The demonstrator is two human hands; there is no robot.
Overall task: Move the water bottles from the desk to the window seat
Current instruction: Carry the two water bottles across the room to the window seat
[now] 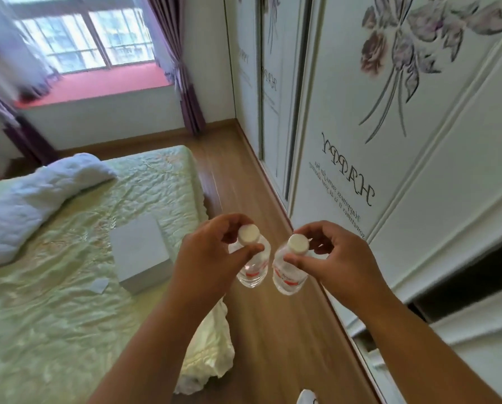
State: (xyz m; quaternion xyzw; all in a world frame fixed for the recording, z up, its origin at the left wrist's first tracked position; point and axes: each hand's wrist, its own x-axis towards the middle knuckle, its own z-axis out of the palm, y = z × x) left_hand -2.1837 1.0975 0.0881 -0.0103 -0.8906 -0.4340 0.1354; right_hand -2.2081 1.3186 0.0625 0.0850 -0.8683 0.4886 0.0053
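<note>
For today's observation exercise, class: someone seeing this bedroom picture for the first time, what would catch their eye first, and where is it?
First, at centre foreground, the left hand and right hand each pinch a clear water bottle by its neck: the left bottle and right bottle hang above the wooden floor. On the right stands a white wardrobe door printed with flowers and "HAPPY". Far back, upper left, lies the red window seat.

2 bare forearms enter from the bottom edge, with no sleeve showing on either. The left hand [207, 258] and right hand [335, 259] wear no gloves, rings, watch or bracelet at the wrists.
</note>
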